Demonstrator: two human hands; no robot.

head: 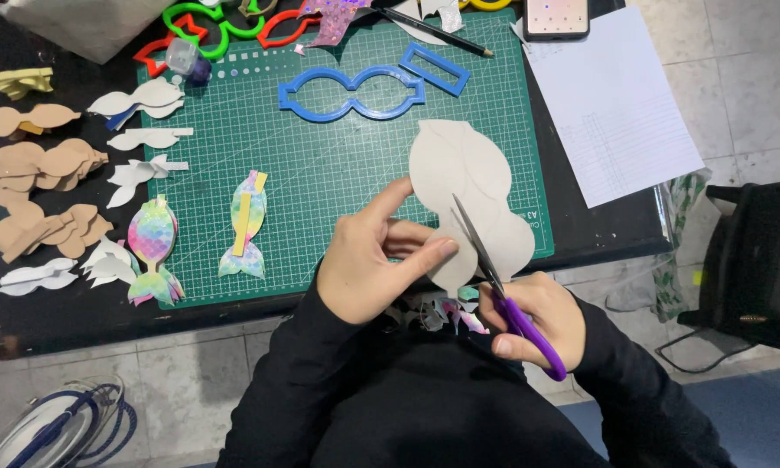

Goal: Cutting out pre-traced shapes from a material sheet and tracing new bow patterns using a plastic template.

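Purple scissors: I see the scissors in my right hand. My fingers are curled shut through the purple loops. The blades are open a bit and bite into the pale sheet.
Left hand: my left hand pinches the pale sheet. The thumb lies on top near the cut and the other fingers are under it. They are closed on the sheet.
Where the sheet is: it is held up over the near edge of the green mat, between my two hands. It has round bumps like a bow shape.
How it feels, I think: thin and light, a bit bendy, like soft fake leather or card. It may flop if I hold it far from the blades. The best hold looks close beside the cut line, but not in the way of the blades.
Near my lap: small scraps lie under the scissors.
On the mat: a blue bow-shaped frame, a small blue box frame, and two shiny fish-tail pieces.
Left side of the bench: tan bow pieces in piles and white bow pieces.
Far side: a pencil, a phone and a white paper.
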